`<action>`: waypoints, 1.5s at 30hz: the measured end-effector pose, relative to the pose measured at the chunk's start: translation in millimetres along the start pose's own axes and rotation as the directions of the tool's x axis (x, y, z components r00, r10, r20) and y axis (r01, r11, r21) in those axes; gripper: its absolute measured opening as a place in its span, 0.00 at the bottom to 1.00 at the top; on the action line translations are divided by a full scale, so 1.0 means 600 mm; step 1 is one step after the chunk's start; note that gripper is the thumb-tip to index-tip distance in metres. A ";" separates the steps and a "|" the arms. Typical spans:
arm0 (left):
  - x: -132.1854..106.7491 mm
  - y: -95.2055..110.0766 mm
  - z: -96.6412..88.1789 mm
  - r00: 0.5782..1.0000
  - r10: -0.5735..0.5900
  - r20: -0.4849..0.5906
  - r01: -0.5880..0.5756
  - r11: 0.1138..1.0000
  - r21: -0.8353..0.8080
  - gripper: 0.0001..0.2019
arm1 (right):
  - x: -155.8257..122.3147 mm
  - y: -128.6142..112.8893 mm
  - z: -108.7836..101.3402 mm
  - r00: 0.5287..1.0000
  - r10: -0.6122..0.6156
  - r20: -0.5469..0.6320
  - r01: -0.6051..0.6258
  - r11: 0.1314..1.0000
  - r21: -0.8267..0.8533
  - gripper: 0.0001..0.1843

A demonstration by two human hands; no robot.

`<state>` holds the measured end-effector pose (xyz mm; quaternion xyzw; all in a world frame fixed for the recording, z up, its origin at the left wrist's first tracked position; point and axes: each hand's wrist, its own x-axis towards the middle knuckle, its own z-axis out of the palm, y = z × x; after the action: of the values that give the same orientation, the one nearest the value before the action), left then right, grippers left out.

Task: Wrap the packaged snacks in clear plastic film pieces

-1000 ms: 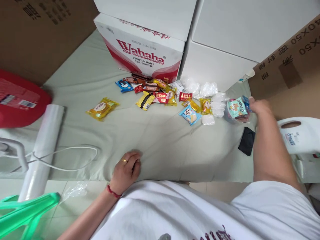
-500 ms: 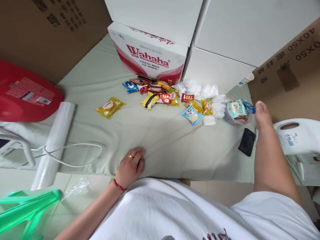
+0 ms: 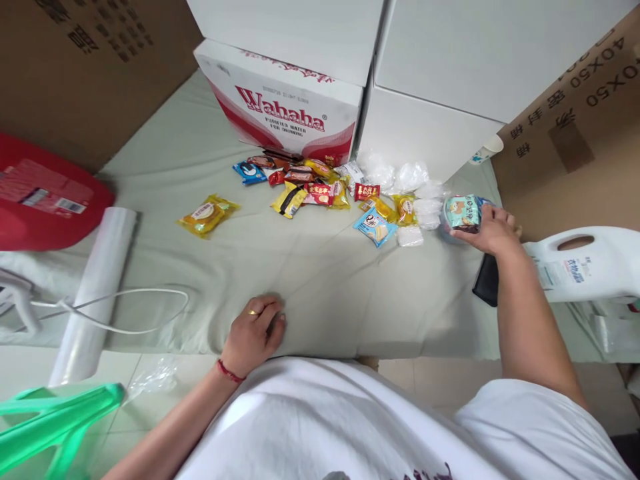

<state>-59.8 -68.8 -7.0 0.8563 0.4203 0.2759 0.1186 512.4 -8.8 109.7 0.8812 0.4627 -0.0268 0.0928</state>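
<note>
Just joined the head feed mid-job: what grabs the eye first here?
A heap of bright snack packets lies at the back of the pale green cloth, right in front of the red-and-white Wahaha cardboard box. At the right end, the right hand touches a teal-labelled clear snack bag. The left hand rests on the cloth's near edge.
</note>
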 end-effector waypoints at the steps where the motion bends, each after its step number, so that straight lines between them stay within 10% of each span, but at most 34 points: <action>1: 0.001 0.000 -0.001 1.000 -0.001 0.005 0.001 1.000 -0.008 0.07 | -0.005 -0.003 0.003 1.000 -0.012 0.002 0.012 1.000 -0.024 0.65; 9: 0.002 -0.002 -0.002 1.000 0.001 0.029 -0.001 1.000 -0.004 0.07 | 0.032 0.049 0.033 0.995 -0.027 -0.095 0.026 1.000 -0.017 0.59; 29: 0.014 0.009 -0.009 0.996 -0.081 0.035 0.076 0.991 0.109 0.07 | 0.461 0.008 0.000 0.985 0.088 -0.148 -0.091 0.996 -0.016 0.62; 34: 0.011 0.006 -0.010 0.996 -0.085 0.041 0.082 0.994 0.070 0.07 | 0.390 -0.005 -0.016 0.963 0.130 -0.235 -0.111 0.989 0.093 0.67; 39: 0.006 0.006 -0.008 0.997 -0.063 0.038 0.061 0.997 0.038 0.07 | 0.189 -0.033 -0.002 0.853 0.100 -0.512 0.108 0.927 0.360 0.21; 42: 0.006 0.009 -0.009 0.999 -0.048 0.023 0.048 0.999 0.013 0.07 | 0.059 -0.058 0.037 0.882 -0.215 -0.420 0.423 0.755 0.501 0.19; 45: 0.007 0.008 -0.012 0.999 -0.045 0.008 0.045 0.997 -0.059 0.07 | -0.031 -0.081 0.085 0.812 -0.540 -0.221 0.567 0.643 0.515 0.16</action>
<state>-58.8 -68.9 2.8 0.8435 0.4308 0.2827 0.1514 463.8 -6.4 55.4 0.6849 0.6827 -0.1671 -0.1921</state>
